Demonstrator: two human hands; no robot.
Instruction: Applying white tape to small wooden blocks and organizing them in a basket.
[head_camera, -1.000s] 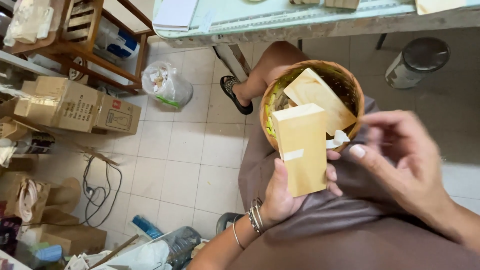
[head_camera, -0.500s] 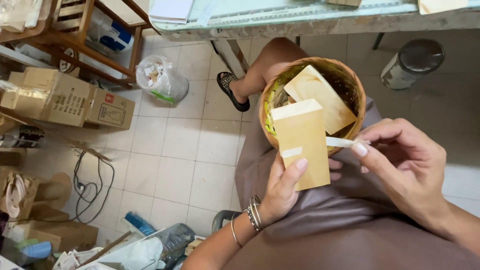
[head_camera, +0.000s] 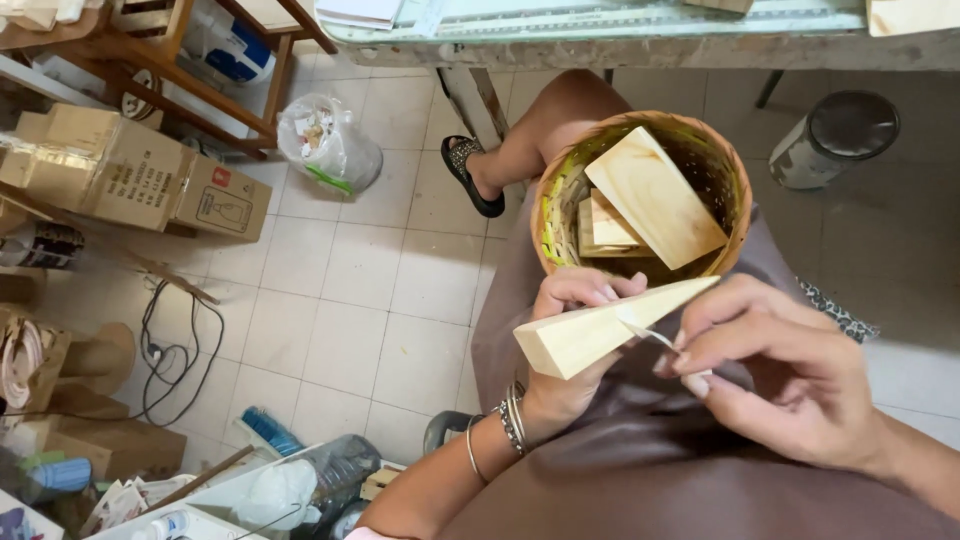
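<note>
The wooden block (head_camera: 600, 330) sits at the frame's centre, just below the woven basket (head_camera: 740, 200) at twelve o'clock, which rests on the person's lap and holds more wooden pieces (head_camera: 655, 195), keeping them within reach. The left hand (head_camera: 570, 340) is wrapped closed around the block from behind, tilting it edge-on so its face meets the right hand (head_camera: 790, 385) at three o'clock, whose fingertips pinch shut on a thin white strip (head_camera: 650, 335) touching the block. Half a second ago the block stood upright with its broad face showing; now it is turned nearly flat.
</note>
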